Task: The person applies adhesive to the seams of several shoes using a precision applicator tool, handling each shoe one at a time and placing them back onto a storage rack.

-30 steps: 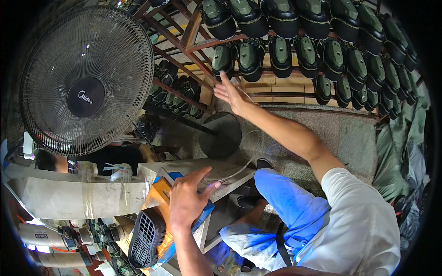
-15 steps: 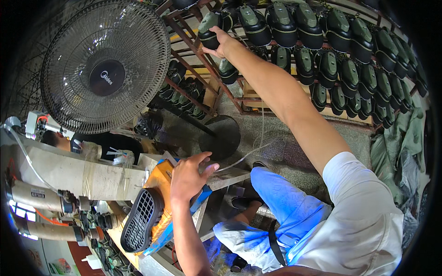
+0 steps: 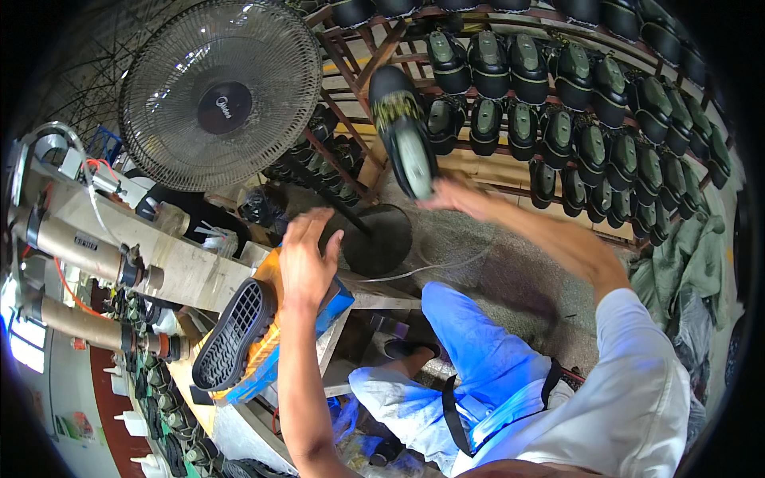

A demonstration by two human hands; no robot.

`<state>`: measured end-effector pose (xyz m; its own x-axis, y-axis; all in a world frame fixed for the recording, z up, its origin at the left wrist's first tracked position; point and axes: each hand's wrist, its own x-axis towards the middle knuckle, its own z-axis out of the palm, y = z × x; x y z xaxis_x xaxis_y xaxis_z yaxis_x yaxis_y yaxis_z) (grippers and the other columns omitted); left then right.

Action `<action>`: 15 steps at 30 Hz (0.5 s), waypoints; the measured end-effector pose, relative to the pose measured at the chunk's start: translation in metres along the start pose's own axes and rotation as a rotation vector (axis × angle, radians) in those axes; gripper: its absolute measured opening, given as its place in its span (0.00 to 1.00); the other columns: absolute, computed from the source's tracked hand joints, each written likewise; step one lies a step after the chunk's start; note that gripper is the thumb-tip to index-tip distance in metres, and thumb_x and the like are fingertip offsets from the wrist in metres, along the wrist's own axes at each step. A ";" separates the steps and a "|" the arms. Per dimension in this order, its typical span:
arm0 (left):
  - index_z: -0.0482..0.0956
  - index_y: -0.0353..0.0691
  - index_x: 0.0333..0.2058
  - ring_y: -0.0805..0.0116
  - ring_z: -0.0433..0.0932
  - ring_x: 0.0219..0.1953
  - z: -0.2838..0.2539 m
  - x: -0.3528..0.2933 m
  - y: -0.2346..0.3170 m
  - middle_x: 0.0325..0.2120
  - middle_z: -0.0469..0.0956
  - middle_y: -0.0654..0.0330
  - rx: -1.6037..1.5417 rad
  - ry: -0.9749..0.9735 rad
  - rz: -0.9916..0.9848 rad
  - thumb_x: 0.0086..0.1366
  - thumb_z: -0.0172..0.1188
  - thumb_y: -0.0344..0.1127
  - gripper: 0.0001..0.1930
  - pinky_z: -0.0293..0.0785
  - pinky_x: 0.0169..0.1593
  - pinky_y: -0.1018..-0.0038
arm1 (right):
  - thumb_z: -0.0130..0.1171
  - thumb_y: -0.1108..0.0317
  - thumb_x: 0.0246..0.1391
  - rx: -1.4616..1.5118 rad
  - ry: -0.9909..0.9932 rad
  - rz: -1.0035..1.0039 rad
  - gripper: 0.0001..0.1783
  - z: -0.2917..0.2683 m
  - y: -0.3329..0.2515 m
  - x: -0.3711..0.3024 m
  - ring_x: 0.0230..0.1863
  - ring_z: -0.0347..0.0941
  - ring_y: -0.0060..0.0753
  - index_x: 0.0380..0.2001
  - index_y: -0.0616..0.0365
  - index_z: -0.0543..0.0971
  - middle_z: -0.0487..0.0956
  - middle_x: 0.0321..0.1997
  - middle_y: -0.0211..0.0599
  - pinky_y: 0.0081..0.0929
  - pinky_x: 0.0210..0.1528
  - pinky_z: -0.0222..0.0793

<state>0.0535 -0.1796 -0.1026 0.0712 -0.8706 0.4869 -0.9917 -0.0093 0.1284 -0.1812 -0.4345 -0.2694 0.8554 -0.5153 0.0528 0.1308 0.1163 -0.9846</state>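
Observation:
Gripped at its heel end by my right hand (image 3: 460, 199) is a black shoe upper on a last (image 3: 398, 131), with a pale green underside and a yellowish band. It hangs tilted in the air in front of the rack, slightly blurred by motion. My left hand (image 3: 309, 259) is open, fingers stretched and thumb apart, over the far end of an orange block (image 3: 263, 342). A black ridged shoe sole (image 3: 235, 338) lies on that block, its grid-patterned inner side facing up. Whether my left palm touches the block cannot be told.
A large standing fan (image 3: 223, 107) rises at the far left, its round base (image 3: 376, 239) on the floor. Rack rows of lasted shoes (image 3: 574, 72) fill the far right. Machine cylinders (image 3: 88, 247) stand on the left. Green cloth (image 3: 677, 239) hangs at right.
My right hand has taken a lasted shoe off the rack and brought it nearer, toward my body. My left hand stays over the block. The head view has shifted somewhat.

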 end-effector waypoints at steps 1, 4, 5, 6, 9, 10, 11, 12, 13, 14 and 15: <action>0.80 0.41 0.61 0.45 0.73 0.65 -0.013 -0.002 0.010 0.64 0.76 0.49 0.104 0.068 0.056 0.60 0.74 0.35 0.29 0.69 0.68 0.56 | 0.52 0.22 0.62 -0.114 0.055 0.042 0.63 0.011 0.001 -0.036 0.70 0.73 0.53 0.79 0.66 0.51 0.69 0.75 0.53 0.56 0.80 0.54; 0.64 0.47 0.74 0.43 0.55 0.77 -0.058 -0.003 0.050 0.76 0.57 0.50 0.414 -0.010 0.235 0.55 0.76 0.43 0.48 0.52 0.78 0.46 | 0.68 0.17 0.41 -0.180 -0.164 -0.048 0.71 0.028 -0.018 -0.105 0.53 0.79 0.37 0.69 0.73 0.68 0.80 0.55 0.44 0.37 0.57 0.75; 0.62 0.47 0.74 0.44 0.53 0.78 -0.076 -0.011 0.057 0.77 0.56 0.51 0.506 -0.044 0.266 0.54 0.75 0.48 0.50 0.49 0.79 0.45 | 0.71 0.17 0.36 -0.229 -0.222 -0.003 0.71 0.035 -0.028 -0.116 0.49 0.78 0.31 0.64 0.75 0.73 0.81 0.49 0.40 0.31 0.49 0.76; 0.62 0.47 0.74 0.44 0.54 0.78 -0.093 -0.026 0.058 0.77 0.56 0.51 0.589 -0.085 0.289 0.54 0.75 0.50 0.50 0.50 0.78 0.45 | 0.71 0.24 0.44 -0.289 -0.351 0.038 0.61 0.046 -0.047 -0.121 0.48 0.78 0.30 0.60 0.76 0.76 0.82 0.47 0.40 0.27 0.47 0.74; 0.63 0.43 0.74 0.45 0.59 0.76 -0.153 -0.072 0.060 0.75 0.61 0.50 0.765 -0.252 0.345 0.59 0.67 0.60 0.48 0.54 0.77 0.45 | 0.74 0.41 0.45 -0.448 -0.571 -0.136 0.44 0.086 -0.091 -0.106 0.44 0.79 0.25 0.52 0.72 0.80 0.85 0.44 0.42 0.29 0.44 0.77; 0.64 0.36 0.72 0.44 0.66 0.72 -0.161 -0.095 0.053 0.71 0.68 0.48 0.868 -0.231 0.430 0.63 0.57 0.69 0.49 0.59 0.75 0.45 | 0.73 0.43 0.45 -0.498 -0.663 -0.089 0.42 0.097 -0.108 -0.097 0.44 0.80 0.26 0.52 0.71 0.80 0.85 0.44 0.44 0.31 0.45 0.78; 0.66 0.32 0.70 0.43 0.72 0.68 -0.178 -0.123 0.054 0.66 0.73 0.47 0.913 -0.204 0.395 0.65 0.50 0.73 0.51 0.64 0.72 0.47 | 0.73 0.45 0.45 -0.535 -0.782 -0.070 0.41 0.117 -0.128 -0.084 0.43 0.80 0.27 0.53 0.70 0.81 0.85 0.44 0.45 0.32 0.46 0.79; 0.66 0.31 0.70 0.43 0.73 0.67 -0.186 -0.152 0.056 0.65 0.74 0.46 0.900 -0.156 0.278 0.66 0.49 0.73 0.50 0.65 0.70 0.47 | 0.72 0.49 0.50 -0.514 -0.872 -0.052 0.38 0.139 -0.147 -0.072 0.43 0.81 0.31 0.54 0.70 0.80 0.86 0.44 0.45 0.33 0.48 0.80; 0.66 0.31 0.69 0.43 0.74 0.65 -0.189 -0.176 0.058 0.64 0.74 0.46 0.890 -0.089 0.175 0.67 0.49 0.72 0.49 0.67 0.69 0.48 | 0.72 0.51 0.53 -0.680 -0.769 -0.204 0.35 0.152 -0.160 -0.063 0.44 0.82 0.30 0.55 0.70 0.81 0.86 0.44 0.44 0.33 0.49 0.81; 0.71 0.31 0.66 0.45 0.77 0.62 -0.193 -0.195 0.061 0.63 0.75 0.47 0.904 -0.016 0.068 0.63 0.60 0.66 0.46 0.71 0.66 0.49 | 0.73 0.40 0.49 -0.628 -0.780 -0.192 0.48 0.166 -0.162 -0.045 0.46 0.83 0.39 0.61 0.71 0.78 0.86 0.48 0.51 0.34 0.50 0.79; 0.69 0.30 0.67 0.43 0.77 0.60 -0.192 -0.216 0.053 0.61 0.76 0.44 0.916 0.025 -0.051 0.61 0.61 0.73 0.52 0.72 0.64 0.50 | 0.68 0.40 0.57 -0.479 -0.759 -0.322 0.43 0.180 -0.151 -0.018 0.48 0.83 0.35 0.60 0.69 0.78 0.86 0.49 0.47 0.34 0.52 0.79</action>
<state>0.0065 0.1022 -0.0350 0.1093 -0.8477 0.5192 -0.6838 -0.4432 -0.5796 -0.1260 -0.2902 -0.0912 0.9332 0.2463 0.2617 0.3417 -0.3824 -0.8585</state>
